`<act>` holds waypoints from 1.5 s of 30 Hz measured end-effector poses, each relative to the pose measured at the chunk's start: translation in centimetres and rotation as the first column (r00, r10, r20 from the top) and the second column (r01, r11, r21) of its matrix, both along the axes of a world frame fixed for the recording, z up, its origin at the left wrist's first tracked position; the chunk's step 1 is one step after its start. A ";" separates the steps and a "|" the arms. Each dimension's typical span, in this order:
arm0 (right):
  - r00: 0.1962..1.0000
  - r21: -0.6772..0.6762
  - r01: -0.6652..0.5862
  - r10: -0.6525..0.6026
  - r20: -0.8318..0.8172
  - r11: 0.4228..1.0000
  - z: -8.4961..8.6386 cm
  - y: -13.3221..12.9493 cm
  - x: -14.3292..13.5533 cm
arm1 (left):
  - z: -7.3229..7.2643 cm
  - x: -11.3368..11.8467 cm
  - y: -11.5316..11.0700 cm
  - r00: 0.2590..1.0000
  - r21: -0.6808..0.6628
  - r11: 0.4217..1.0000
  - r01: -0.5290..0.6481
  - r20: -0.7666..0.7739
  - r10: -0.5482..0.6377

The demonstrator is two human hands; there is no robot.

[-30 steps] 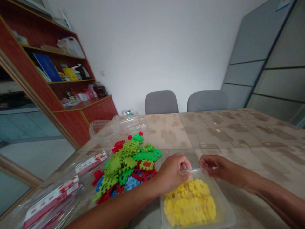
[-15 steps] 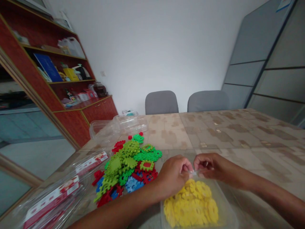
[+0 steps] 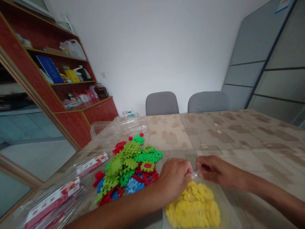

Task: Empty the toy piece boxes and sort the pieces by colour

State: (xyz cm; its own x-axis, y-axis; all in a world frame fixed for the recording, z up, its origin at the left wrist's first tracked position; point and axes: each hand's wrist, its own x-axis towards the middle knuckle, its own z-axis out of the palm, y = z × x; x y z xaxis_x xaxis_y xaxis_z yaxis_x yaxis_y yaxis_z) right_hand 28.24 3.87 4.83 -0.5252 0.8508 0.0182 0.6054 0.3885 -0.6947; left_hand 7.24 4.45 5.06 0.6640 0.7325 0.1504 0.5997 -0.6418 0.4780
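A clear plastic container (image 3: 230, 211) holding several yellow gear-shaped pieces (image 3: 194, 206) is at the bottom edge, right of centre. My left hand (image 3: 177, 176) is closed at its far rim, fingertips pinched on the clear plastic. Close beside it on the right, my right hand (image 3: 211, 168) is also closed at the same rim, its fingers curled. A small shiny bit of plastic shows between the two hands. Left of my left hand lies a heap of green pieces (image 3: 116, 167), with red pieces (image 3: 105, 197) and blue pieces (image 3: 133, 184) among them.
Clear empty containers (image 3: 105, 130) stand at the table's far left. Clear packages with red and white labels (image 3: 53, 202) lie at the near left. Two grey chairs (image 3: 162, 103) are behind the patterned table (image 3: 238, 136). A red-brown shelf (image 3: 69, 111) stands at left.
Both hands have shifted slightly, with a little more space between their fingertips. The container and the rest of the view sit slightly lower and to the right.
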 end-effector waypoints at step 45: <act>0.903 0.752 -0.399 0.082 0.422 0.524 1.8 -9.7 2.9 | -0.4 0.9 0.7 1.000 -0.010 1.000 0.029 -0.001 -0.029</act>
